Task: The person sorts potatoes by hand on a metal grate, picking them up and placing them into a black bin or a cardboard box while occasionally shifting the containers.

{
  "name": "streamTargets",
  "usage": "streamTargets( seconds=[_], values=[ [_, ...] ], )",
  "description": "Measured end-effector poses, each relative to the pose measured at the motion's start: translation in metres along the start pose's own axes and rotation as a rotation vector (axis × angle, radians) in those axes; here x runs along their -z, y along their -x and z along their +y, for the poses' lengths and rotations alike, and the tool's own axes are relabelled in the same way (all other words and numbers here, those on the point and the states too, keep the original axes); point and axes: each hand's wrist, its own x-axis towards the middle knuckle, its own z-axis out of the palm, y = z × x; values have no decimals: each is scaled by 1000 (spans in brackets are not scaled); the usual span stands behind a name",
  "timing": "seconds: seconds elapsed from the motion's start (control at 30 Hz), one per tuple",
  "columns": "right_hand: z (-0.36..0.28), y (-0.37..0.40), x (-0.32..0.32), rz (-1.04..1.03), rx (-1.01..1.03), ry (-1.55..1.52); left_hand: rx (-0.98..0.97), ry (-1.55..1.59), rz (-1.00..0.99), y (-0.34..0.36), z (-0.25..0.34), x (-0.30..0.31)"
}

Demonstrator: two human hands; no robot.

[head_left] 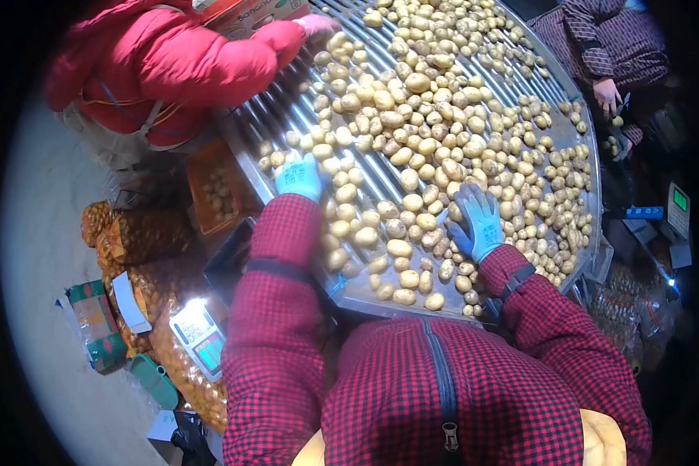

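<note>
Many pale yellow potatoes (435, 124) lie loose on a ribbed metal sorting table (377, 182). My left hand (300, 178), in a light blue glove, is at the table's left side among several potatoes. Its back faces me, and the fingers are mostly hidden beyond it. My right hand (478, 220), in a blue glove with darker fingers, rests over the potatoes near the front right. Its fingers stretch forward with the thumb apart, and I see nothing gripped in them. Smaller groups of potatoes lie between my hands and along the near edge.
A co-worker in a red jacket (179, 62) reaches over the far left. Another person's hand (606, 95) is at the right. An orange crate (206, 186), filled net sacks (151, 237) and a scale (198, 338) stand at the left. Another scale (678, 210) is at the right.
</note>
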Motion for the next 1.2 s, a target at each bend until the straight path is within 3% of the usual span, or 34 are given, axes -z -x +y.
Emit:
streamTargets(
  seconds=[0.1, 0.2, 0.27, 0.33, 0.53, 0.6, 0.67, 0.73, 0.8, 0.87, 0.9, 0.97, 1.0, 1.07, 1.1, 1.13, 1.17, 1.2],
  values=[
    [-6, -2, 8, -19, -1, 4, 47, 1, 84, -4, 8, -11],
    [-1, -2, 3, -14, 1, 2, 79, 582, 7, 17, -12, -5],
    [0, -3, 4, -13, 12, -3, 24, 913, 150, 33, -29, -17],
    [0, -1, 5, -27, 18, 0, 149, 1379, 85, 63, -35, -8],
    [-1, 0, 5, 5, 38, 21, 304, 1708, -10, 144, 3, -32],
    [-3, 4, -4, 65, 23, -76, 291, 1747, -193, 172, 30, -37],
    [-15, 9, 0, 126, 13, -220, 202, 1653, -254, 194, 57, -20],
    [-59, 26, 22, 120, -149, -598, 218, 1707, -301, 213, 75, -28],
    [-98, 45, 37, -205, -497, -1329, 127, 1514, -243, 226, 92, -46],
    [-98, 53, 51, -621, -686, -1554, -135, 1325, -154, 232, 108, -73],
    [-101, 59, 64, -635, -812, -1774, -213, 1318, -181, 238, 119, -80],
    [-85, 69, 67, -553, -851, -1717, -272, 1261, -298, 241, 139, -41],
    [-76, 77, 63, -508, -871, -1696, -290, 1242, -239, 239, 144, -36],
    [-51, 97, 63, -366, -570, -1347, -328, 1205, -127, 230, 148, -30],
    [-39, 107, 72, -432, -756, -1383, -405, 1099, 99, 224, 142, -51],
    [-33, 110, 88, -496, -942, -1415, -479, 931, 170, 213, 136, -53],
    [-32, 111, 100, -331, -1144, -1603, -420, 687, 205, 211, 129, -60],
    [-20, 125, 95, -254, -1068, -1564, -430, 495, 275, 205, 119, -76]
  ],
)
